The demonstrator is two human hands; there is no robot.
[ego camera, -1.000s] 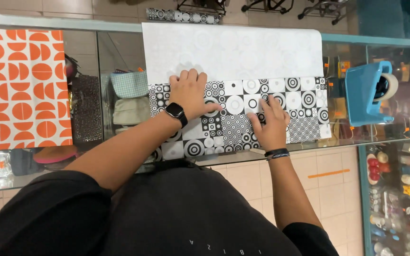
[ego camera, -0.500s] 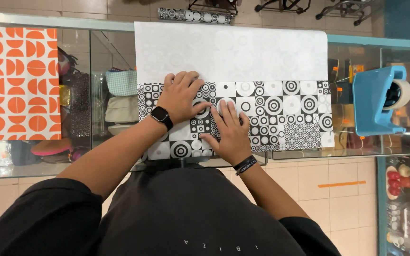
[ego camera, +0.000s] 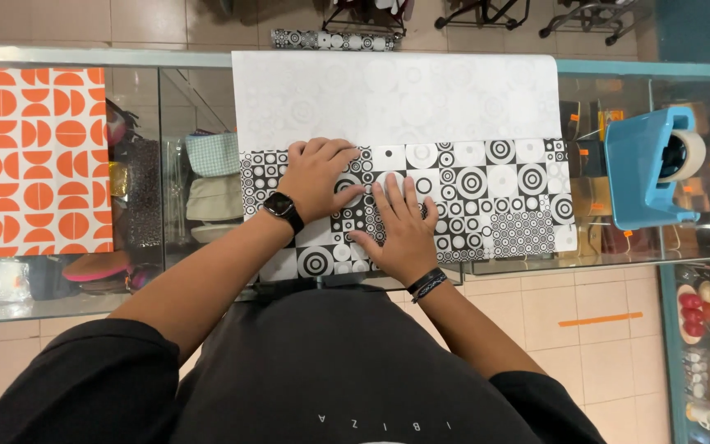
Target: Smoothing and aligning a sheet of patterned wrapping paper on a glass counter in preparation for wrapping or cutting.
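Observation:
A sheet of black-and-white circle-patterned wrapping paper [ego camera: 495, 197] lies on a glass counter [ego camera: 84, 57], its far part turned over to show the pale underside [ego camera: 396, 99]. My left hand [ego camera: 318, 177], with a black watch on the wrist, presses flat on the patterned part near its left side. My right hand [ego camera: 400, 226], a dark band on its wrist, lies flat beside it, fingers spread on the paper. Both palms rest on the paper and neither grips it.
An orange-and-white patterned sheet [ego camera: 30, 160] lies at the counter's left. A blue tape dispenser [ego camera: 651, 168] stands at the right. A roll of the same patterned paper [ego camera: 334, 39] lies beyond the counter's far edge. Bags and goods show under the glass.
My right hand has slid left across the patterned paper, from its right part to right beside my left hand. The left hand has stayed pressed in place.

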